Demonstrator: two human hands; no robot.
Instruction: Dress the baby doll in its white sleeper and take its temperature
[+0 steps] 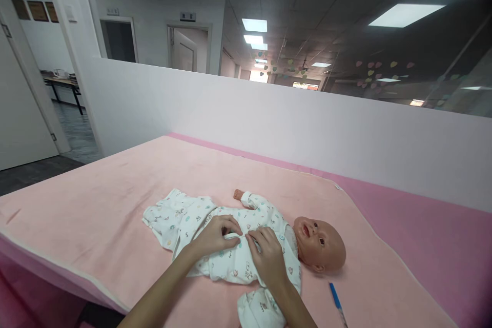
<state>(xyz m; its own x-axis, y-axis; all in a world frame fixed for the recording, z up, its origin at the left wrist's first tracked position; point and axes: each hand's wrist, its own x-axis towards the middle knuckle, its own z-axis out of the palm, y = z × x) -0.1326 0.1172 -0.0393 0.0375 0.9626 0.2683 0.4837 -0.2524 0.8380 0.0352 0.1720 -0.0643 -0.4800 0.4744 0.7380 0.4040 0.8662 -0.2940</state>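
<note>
pinching romper (180, 218): left hand (216, 236), right hand (269, 260); doll (321, 244) lengthwise left-right, head right.

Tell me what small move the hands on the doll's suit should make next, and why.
Probably press the two pinched edges together where the fingertips meet. The left hand and right hand both grip the front of the white suit at the chest of the doll, fingertips almost touching, as if closing a fastener there. The fastener itself is hidden under the fingers.
</note>
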